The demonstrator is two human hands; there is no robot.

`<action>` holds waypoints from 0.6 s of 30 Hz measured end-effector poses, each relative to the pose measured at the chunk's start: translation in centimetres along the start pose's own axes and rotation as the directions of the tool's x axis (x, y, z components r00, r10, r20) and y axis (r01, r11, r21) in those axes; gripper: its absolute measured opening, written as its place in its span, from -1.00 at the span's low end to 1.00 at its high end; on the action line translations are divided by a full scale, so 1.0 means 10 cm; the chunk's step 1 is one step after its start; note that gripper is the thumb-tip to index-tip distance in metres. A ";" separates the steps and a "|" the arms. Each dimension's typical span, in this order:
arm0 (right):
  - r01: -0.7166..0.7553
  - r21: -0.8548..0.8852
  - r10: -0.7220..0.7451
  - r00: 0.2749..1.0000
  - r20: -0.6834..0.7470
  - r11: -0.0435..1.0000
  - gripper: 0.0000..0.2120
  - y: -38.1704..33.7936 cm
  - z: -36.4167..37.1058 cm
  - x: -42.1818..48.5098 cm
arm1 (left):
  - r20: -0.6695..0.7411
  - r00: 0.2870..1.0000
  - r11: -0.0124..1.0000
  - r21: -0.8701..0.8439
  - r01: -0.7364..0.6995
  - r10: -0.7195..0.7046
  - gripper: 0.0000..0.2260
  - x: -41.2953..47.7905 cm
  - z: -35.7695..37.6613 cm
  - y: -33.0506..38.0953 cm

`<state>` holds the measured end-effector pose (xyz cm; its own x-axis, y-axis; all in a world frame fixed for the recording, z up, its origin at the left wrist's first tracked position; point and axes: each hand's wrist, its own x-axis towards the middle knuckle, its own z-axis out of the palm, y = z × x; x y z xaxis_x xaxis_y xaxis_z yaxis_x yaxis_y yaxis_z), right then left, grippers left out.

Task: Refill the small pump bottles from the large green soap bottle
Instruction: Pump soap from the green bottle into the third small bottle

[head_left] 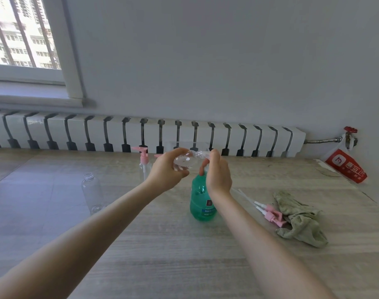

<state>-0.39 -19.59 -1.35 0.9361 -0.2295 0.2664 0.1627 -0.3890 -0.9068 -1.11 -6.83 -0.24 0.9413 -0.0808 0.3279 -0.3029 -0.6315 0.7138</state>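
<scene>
The large green soap bottle (202,201) stands upright on the wooden table (162,255), partly behind my right wrist. Above it, my left hand (167,169) grips a small clear bottle (187,160) tilted on its side, neck pointing right. My right hand (217,171) holds that bottle's neck end with curled fingers; what lies under the fingers is hidden. Another clear bottle (92,194) without a pump stands open at the left. A clear bottle with a pink pump (144,162) stands behind my left hand.
Two loose pink pump heads (270,213) with white tubes lie right of the green bottle, beside a crumpled grey-green cloth (300,219). A red and white plastic bag (346,167) hangs at the far right. A white radiator (141,134) runs behind the table.
</scene>
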 end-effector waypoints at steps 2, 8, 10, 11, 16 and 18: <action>0.013 0.009 -0.013 1.000 -0.014 1.000 -0.55 0.01 0.00 0.00 | 0.002 1.000 1.000 0.004 0.004 -0.004 -0.54 0.01 0.00 -0.01; 0.025 0.032 -0.023 0.999 -0.048 0.999 -0.72 0.00 0.00 -0.03 | 0.001 1.000 1.000 0.027 0.010 -0.010 -0.54 -0.01 0.02 -0.02; 0.022 0.028 -0.021 0.999 -0.048 0.999 -0.73 0.01 0.00 -0.03 | -0.001 1.000 0.999 0.037 0.011 -0.011 -0.54 -0.01 0.03 -0.02; 0.022 0.028 -0.021 0.999 -0.048 0.999 -0.74 0.01 0.00 -0.03 | -0.001 1.000 0.999 0.038 0.012 -0.012 -0.54 -0.02 0.04 -0.02; 0.020 0.060 -0.017 0.999 -0.052 0.998 -0.67 0.01 0.00 -0.03 | 0.000 1.000 0.999 0.027 0.018 -0.018 -0.54 -0.05 0.06 -0.05; 0.021 0.075 -0.017 0.998 -0.054 0.997 -0.69 0.02 0.01 -0.02 | 0.004 1.000 0.999 0.028 0.022 -0.022 -0.54 -0.06 0.07 -0.05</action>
<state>-0.55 -19.51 -1.60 0.9152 -0.2704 0.2989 0.2051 -0.3260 -0.9228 -1.42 -6.98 -1.17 0.9482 -0.0701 0.3099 -0.2782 -0.6543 0.7032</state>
